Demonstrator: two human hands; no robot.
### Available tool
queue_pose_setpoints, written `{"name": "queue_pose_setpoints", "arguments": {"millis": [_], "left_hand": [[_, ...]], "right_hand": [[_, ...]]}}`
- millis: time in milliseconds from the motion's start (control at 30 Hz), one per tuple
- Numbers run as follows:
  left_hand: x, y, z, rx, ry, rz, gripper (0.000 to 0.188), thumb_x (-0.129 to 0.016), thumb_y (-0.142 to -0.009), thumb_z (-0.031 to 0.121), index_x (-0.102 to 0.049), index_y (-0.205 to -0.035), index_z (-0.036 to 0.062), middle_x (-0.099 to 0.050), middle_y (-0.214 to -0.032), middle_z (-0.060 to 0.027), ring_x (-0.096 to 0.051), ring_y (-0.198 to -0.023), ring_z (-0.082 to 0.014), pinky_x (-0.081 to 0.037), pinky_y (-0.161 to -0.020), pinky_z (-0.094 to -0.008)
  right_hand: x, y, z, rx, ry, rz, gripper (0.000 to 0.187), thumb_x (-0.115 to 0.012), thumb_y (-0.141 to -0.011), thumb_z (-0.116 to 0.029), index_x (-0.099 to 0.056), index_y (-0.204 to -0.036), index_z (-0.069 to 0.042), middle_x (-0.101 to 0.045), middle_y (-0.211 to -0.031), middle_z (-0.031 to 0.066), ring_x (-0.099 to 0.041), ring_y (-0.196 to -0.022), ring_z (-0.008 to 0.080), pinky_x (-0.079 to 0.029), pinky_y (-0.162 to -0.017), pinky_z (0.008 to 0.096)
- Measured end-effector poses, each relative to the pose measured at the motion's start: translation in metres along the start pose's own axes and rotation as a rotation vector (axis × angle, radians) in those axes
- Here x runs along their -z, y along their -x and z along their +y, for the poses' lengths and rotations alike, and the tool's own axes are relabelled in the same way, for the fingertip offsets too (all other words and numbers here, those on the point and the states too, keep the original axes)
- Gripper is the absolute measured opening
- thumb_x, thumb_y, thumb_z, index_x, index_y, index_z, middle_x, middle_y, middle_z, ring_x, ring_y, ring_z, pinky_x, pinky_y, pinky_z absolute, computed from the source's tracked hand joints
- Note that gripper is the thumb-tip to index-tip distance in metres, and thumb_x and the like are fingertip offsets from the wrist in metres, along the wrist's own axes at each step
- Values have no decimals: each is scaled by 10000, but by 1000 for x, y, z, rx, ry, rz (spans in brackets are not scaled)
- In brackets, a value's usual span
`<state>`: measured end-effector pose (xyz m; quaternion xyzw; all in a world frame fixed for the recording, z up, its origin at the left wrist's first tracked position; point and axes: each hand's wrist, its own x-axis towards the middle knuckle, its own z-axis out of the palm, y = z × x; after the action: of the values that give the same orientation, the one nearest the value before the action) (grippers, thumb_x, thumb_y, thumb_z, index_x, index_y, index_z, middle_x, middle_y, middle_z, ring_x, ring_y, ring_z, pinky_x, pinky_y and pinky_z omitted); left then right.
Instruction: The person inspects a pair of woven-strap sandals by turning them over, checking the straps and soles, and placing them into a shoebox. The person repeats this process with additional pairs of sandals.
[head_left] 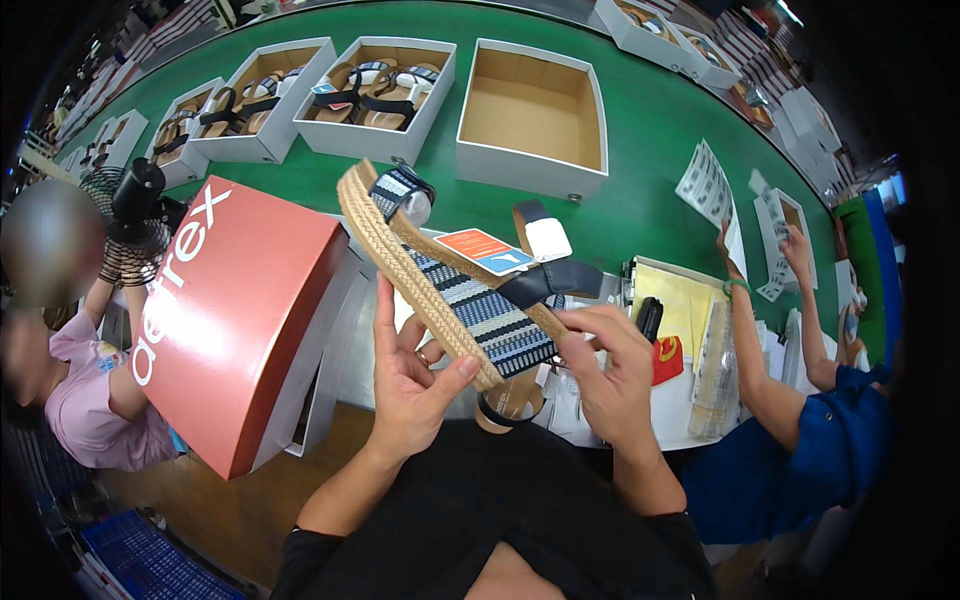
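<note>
Tilted in front of my chest is a wedge sandal with a braided rope sole, a blue-and-white striped woven side and dark straps. An orange, white and blue tag hangs on it, and a white piece sits on its strap. My left hand grips the rope sole from below, thumb near its lower end. At the same end, my right hand is closed on the sandal by the strap, some fingers hidden. A second sandal shows partly below, close to my body.
Ahead on the green table stands a white box showing its brown inside. Boxes of sandals line up leftward. A large red-lidded box stands left. Right are a paper-filled tray and a co-worker's arms with printed sheets.
</note>
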<state>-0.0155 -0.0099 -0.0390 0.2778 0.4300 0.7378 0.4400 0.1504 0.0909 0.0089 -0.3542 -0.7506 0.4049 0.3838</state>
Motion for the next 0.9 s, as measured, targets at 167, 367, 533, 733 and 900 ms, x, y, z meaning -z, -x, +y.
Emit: {"name": "queue_pose_setpoints", "arguments": {"millis": [167, 367, 533, 733, 900], "left_hand": [[-3, 4, 8, -24, 2, -8, 1076, -685, -863, -34, 109, -1574, 116, -448, -1398, -230, -581, -1216, -294, -543, -972, -403], [6, 5, 10, 47, 21, -14, 1061, -673, -864, -44, 93, -1578, 124, -443, -1409, -240, -576, -1231, -296, -541, -984, -420], [8, 4, 10, 42, 33, -25, 1059, -668, -862, -50, 88, -1580, 134, -443, -1413, -237, -576, -1234, -299, -538, -993, -424], [10, 3, 9, 57, 13, -36, 1059, -670, -857, -52, 81, -1581, 131, -434, -1427, -239, -572, -1240, -304, -537, -995, -425], [9, 4, 11, 58, 27, -44, 1060, -673, -855, -49, 76, -1582, 133, -432, -1431, -241, -571, -1241, -306, -537, -995, -421]], "right_hand": [[0, -2, 15, -200, -263, -155, 212, -695, -939, -172, -738, -1039, 10, -570, -853, 35, -513, -738, 79, -403, -619, 229], [-7, 2, 15, -307, -387, -151, 219, -694, -944, -186, -743, -1017, 15, -552, -844, 20, -491, -774, 81, -385, -674, 236], [-9, 3, 14, -303, -380, -141, 217, -693, -944, -187, -747, -999, 16, -562, -837, 22, -493, -776, 83, -386, -674, 240], [-9, 6, 18, -314, -367, -135, 205, -696, -939, -183, -751, -975, 11, -577, -802, 28, -494, -765, 94, -389, -671, 250], [-7, 8, 11, -321, -363, -116, 203, -691, -941, -177, -749, -952, 17, -580, -801, 25, -501, -771, 97, -396, -672, 256]]}}
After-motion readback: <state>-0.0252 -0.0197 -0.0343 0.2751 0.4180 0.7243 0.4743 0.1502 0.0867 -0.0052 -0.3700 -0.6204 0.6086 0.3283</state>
